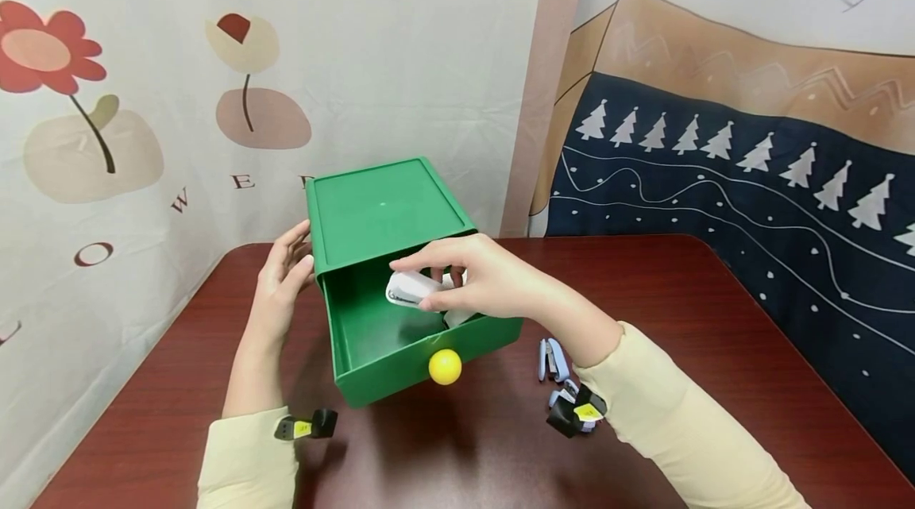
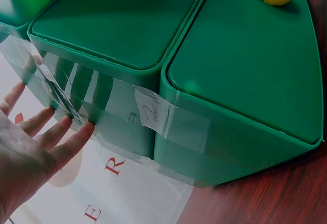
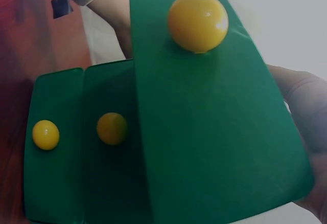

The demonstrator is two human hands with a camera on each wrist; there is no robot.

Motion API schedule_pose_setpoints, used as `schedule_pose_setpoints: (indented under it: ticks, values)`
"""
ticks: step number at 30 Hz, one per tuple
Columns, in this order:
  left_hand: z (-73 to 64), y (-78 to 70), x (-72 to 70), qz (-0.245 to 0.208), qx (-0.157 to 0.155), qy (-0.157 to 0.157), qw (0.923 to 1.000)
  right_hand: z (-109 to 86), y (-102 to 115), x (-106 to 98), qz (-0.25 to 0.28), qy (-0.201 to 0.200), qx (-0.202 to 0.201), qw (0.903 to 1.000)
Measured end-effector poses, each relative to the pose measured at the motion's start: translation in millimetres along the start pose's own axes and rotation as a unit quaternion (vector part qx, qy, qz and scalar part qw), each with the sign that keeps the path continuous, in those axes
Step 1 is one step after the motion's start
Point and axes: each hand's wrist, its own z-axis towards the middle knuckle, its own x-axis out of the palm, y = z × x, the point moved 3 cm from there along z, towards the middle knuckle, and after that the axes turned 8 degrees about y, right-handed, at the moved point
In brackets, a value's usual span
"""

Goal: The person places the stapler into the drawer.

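In the head view, a green drawer cabinet with its top drawer pulled out stands on the table. My right hand reaches over this drawer, pinching a white stapler between thumb and fingers. Beneath that hand, another white piece shows in the drawer, mostly hidden, its kind unclear. The fingers of my left hand rest at the cabinet's left side. Seen from the left wrist, the left hand has its fingers extended, fingertips at the taped side wall. The drawer front blocks the stapler from the right wrist view.
A light-blue stapler lies on the red-brown table, right of the cabinet. Close by is another light-blue item, partly covered by the right wrist camera. Round yellow knobs stick out from the drawer fronts. Printed curtains hang behind.
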Motion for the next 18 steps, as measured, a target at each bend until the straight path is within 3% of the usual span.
schedule_pose_setpoints:
  ticks: [12, 18]
  values:
    - [0.3, 1.2, -0.6, 0.001, 0.007, 0.001, 1.0, 6.8, -3.5, 7.5, 0.007, 0.067, 0.077, 0.9947]
    - [-0.5, 3.2, -1.8, 0.006, 0.004, -0.001, 1.0, 9.8, -5.5, 10.5, 0.009, 0.082, 0.09, 0.9926]
